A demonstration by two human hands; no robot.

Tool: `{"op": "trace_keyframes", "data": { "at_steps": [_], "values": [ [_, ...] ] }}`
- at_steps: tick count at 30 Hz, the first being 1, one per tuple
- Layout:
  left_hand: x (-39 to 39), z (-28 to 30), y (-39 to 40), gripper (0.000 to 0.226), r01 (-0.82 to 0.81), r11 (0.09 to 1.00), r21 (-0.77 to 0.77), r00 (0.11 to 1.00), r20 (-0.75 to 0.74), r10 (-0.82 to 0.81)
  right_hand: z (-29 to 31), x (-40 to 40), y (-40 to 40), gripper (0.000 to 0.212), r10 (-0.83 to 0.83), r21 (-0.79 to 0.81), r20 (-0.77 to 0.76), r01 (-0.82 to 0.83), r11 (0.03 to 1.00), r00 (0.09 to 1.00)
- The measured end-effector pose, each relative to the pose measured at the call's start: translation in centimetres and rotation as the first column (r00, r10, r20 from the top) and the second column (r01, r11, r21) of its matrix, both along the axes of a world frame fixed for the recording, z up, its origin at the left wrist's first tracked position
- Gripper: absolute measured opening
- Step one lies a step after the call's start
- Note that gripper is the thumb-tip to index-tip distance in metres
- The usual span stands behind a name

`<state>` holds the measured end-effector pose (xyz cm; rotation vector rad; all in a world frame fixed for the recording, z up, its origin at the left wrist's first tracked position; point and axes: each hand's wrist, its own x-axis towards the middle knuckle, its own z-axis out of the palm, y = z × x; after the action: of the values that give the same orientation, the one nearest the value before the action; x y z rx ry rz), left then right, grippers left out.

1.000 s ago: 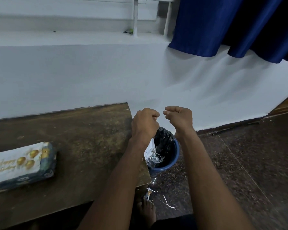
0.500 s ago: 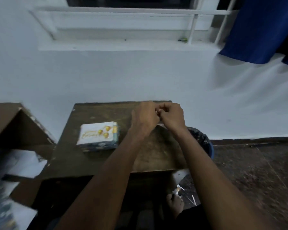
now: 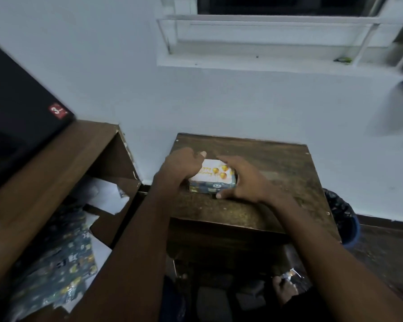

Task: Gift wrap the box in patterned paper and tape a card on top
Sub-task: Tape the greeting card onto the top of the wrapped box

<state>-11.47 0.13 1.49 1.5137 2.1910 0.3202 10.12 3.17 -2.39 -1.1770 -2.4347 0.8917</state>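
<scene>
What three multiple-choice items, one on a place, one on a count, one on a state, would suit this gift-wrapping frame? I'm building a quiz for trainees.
1. Where is the wrapped box?
A. on the wooden table
B. on the window sill
C. in the bin

2. How many golden balloons show on the card?
A. one
B. three
C. six

3. What are the hands doing?
A. both hang idle
B. left hand and right hand are at the box's two ends
C. one lifts the card away

Key: 1 A, the box sits on the tabletop; 2 B, three balloons are visible; 3 B, a hand flanks each end.
</scene>
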Motion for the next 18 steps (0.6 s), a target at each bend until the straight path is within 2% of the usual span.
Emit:
{"op": "trace_keyframes", "data": {
  "at_steps": [2,3,6,9,11,18],
  "values": [
    [0.1,-0.6,0.5,0.07,0.024,0.998,-0.061,0.998,0.061,-0.02,0.0,0.2,0.3,0.099,-0.035,0.038,-0.041,0.036,0.999,0.999],
    [0.5,-0.7,0.7,0.069,0.046,0.998,-0.049,0.995,0.087,-0.042,0.2,0.6,0.6,0.094,-0.051,0.059,-0.071,0.055,0.997,0.996],
    [2.1,-0.8,1.3,0.062,0.098,0.992,0.081,0.969,0.221,-0.114,0.8,2.5,2.0,0.09,-0.131,0.116,-0.095,0.142,0.983,0.987],
    [4.0,-0.9,2.0,0.108,0.14,0.978,0.155,0.903,0.386,-0.19,0.9,4.6,3.3,0.095,-0.245,0.125,-0.074,0.253,0.959,0.967],
    [5.0,-1.5,2.8,0.121,0.17,0.969,0.181,0.893,0.388,-0.229,0.7,5.7,4.0,0.1,-0.3,0.108,-0.063,0.305,0.946,0.952],
    [6.8,-2.6,4.1,0.109,0.24,0.959,0.149,0.948,0.176,-0.264,0.8,6.5,4.3,0.103,-0.28,0.045,0.028,0.278,0.959,0.96]
  ]
}}
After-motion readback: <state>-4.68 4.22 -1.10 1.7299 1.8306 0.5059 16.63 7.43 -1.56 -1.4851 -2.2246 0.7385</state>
